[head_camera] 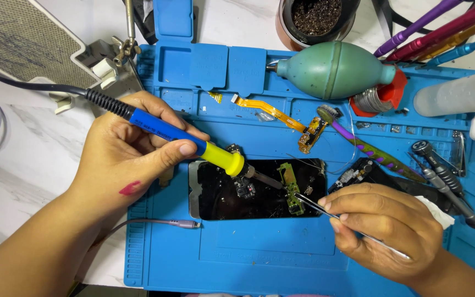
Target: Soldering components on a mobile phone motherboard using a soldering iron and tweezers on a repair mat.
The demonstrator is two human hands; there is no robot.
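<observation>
The tweezer tips [303, 201] are lost against the green circuit board [291, 187], pinched by the right hand [380, 220]; the soldering iron [193, 144] is gripped by the left hand [122, 157].

A white marble-patterned surface [23, 159] with grey veins is showing on the left and along the top edge. A blue silicone work mat [270, 258] is covering most of it, its moulded compartments running along the upper part. Bright, even light is falling from above, casting only soft shadows beside the mat's left edge.
</observation>
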